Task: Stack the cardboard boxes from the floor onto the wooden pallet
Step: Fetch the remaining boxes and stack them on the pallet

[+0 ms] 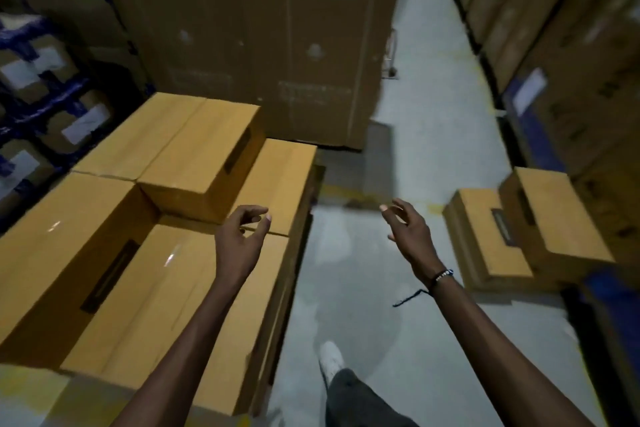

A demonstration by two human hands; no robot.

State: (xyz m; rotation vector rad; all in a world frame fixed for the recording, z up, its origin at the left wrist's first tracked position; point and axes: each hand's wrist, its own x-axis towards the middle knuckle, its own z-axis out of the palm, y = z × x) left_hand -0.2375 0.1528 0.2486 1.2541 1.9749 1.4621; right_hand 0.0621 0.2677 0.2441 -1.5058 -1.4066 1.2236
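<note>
A wall of tall dark-brown cardboard cartons fills the upper middle of the frame, with more brown cartons lining the upper right and blue-strapped parcels at the upper left. The pale grey concrete floor runs up the middle-right. On the left and lower left sits my stack of yellow-tan cardboard boxes, several side by side and one long box resting on top of them; the wooden pallet beneath is hidden from me. At the right middle, two more yellow-tan cardboard boxes lie on the floor, touching each other, well apart from the stack. My left hand hangs over the stack's right edge, fingers loosely curled, holding nothing. My right hand is out over the floor, fingers spread and relaxed, empty; a beaded bracelet circles that wrist. My white shoe shows at the bottom centre.
</note>
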